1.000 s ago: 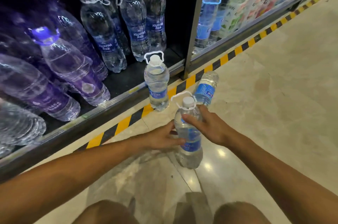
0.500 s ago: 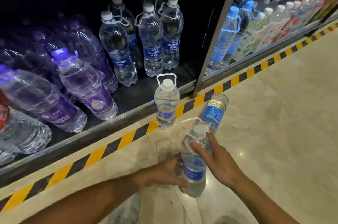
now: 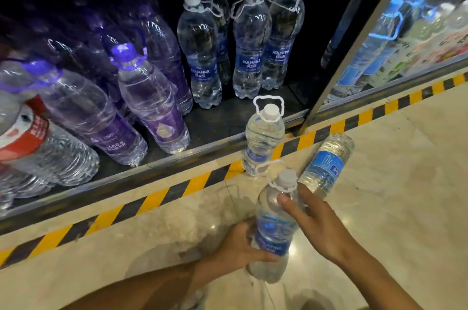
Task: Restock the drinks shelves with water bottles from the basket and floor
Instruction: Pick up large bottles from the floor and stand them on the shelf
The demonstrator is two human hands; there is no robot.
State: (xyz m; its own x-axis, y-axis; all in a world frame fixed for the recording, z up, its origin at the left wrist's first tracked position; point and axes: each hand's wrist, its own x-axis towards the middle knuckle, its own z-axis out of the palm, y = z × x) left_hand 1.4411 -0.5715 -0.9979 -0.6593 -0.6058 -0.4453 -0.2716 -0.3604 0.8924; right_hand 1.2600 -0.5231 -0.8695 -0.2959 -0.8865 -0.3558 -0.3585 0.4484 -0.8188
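Observation:
I hold a clear blue-labelled water bottle [image 3: 274, 228] with a white cap and loop handle, upright above the floor. My left hand [image 3: 236, 249] grips its lower body from the left. My right hand [image 3: 312, 221] grips its shoulder from the right, thumb across the front. A second matching bottle [image 3: 262, 140] stands on the floor by the shelf edge. A third bottle [image 3: 326, 165] with a light blue label lies tilted on the floor to its right. The bottom shelf [image 3: 228, 120] holds several upright bottles of the same brand [image 3: 249, 46] at the back.
Purple-capped bottles [image 3: 149, 97] and a red-labelled bottle [image 3: 27, 137] fill the shelf's left side. A grey upright post [image 3: 354, 39] divides off the right bay with blue and mixed drinks [image 3: 374, 51]. Yellow-black hazard tape [image 3: 152, 198] runs along the marble floor.
The view has drawn closer to the shelf. The held bottle stays in both hands, and my right thumb now lies across its shoulder rather than near the cap.

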